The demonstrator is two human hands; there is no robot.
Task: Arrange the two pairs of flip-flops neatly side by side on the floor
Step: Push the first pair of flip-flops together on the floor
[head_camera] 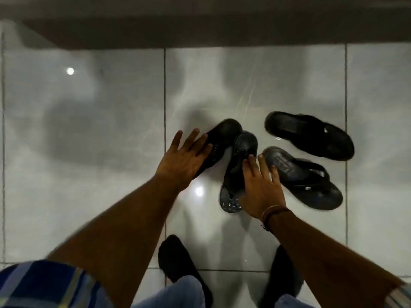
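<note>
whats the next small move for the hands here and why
Probably pull the two middle flip-flops apart. The left hand rests on the left flip-flop and the right hand on the tilted flip-flop; their top ends overlap and they lie at different angles, so neither sits straight.

Four flip-flops lie scattered on the floor [289, 85]: two overlapping ones [231, 141] at left, two separate ones [311, 152] to their right, all before a person's feet [178, 263].
</note>
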